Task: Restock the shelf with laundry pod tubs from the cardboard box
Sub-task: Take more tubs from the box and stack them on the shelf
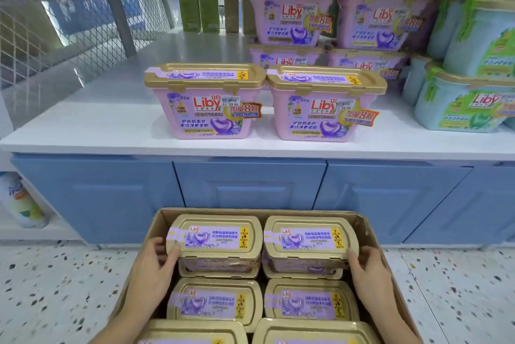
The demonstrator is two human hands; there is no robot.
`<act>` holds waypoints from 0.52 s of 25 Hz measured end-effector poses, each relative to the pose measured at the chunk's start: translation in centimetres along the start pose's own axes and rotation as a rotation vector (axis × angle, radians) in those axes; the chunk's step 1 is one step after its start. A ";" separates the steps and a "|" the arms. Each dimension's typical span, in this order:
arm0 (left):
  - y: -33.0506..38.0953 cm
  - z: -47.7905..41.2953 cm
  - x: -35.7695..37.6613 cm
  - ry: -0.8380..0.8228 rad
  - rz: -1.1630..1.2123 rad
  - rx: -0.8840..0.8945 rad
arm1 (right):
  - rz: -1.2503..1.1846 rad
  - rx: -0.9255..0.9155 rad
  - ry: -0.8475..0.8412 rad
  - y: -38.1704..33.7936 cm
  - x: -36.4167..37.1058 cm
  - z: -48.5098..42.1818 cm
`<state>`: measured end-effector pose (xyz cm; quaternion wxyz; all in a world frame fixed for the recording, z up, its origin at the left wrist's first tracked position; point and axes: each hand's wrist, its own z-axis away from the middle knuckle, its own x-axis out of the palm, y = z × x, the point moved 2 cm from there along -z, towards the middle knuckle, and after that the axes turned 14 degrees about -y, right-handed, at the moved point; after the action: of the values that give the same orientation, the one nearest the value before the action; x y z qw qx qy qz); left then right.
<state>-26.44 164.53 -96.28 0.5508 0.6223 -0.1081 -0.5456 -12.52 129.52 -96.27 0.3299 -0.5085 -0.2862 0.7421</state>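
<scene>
An open cardboard box (160, 221) on the floor holds several pink laundry pod tubs with gold lids. Two tubs at its far end sit raised above the others. My left hand (154, 265) grips the left end of the raised left tub (214, 236). My right hand (367, 268) grips the right end of the raised right tub (309, 237). On the white shelf (111, 120) above, two matching tubs stand side by side at the front, the left shelf tub (204, 101) and the right shelf tub (326, 104). More pink tubs (289, 17) are stacked behind them.
Light blue and green tubs (468, 98) fill the shelf's right side. Green cartons (198, 1) stand at the back, and a wire mesh panel (55, 23) closes the left. Blue cabinet doors (248, 182) lie under the shelf. A bottle (19, 201) stands low left on a speckled floor.
</scene>
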 end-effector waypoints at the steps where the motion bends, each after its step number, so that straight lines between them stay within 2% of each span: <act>1: 0.0 -0.2 0.3 -0.049 0.001 -0.030 | -0.085 0.061 -0.032 0.3 0.4 -0.4; 4: -0.7 -1.2 0.8 -0.199 0.041 -0.103 | -0.274 0.132 -0.158 1.3 1.6 -1.4; 7: -0.9 -1.6 1.1 -0.295 0.305 -0.167 | -0.352 0.116 -0.201 2.7 2.3 -2.0; 9: -0.9 -1.9 1.2 -0.296 0.392 -0.176 | -0.315 0.113 -0.179 3.8 2.6 -2.8; 13: -1.3 -2.5 1.3 -0.187 0.368 -0.155 | -0.240 0.097 -0.072 1.0 1.7 -2.4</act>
<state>-24.57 165.46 -98.56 0.6749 0.4945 -0.2282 -0.4980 -10.91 130.45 -98.74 0.4297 -0.4272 -0.3205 0.7281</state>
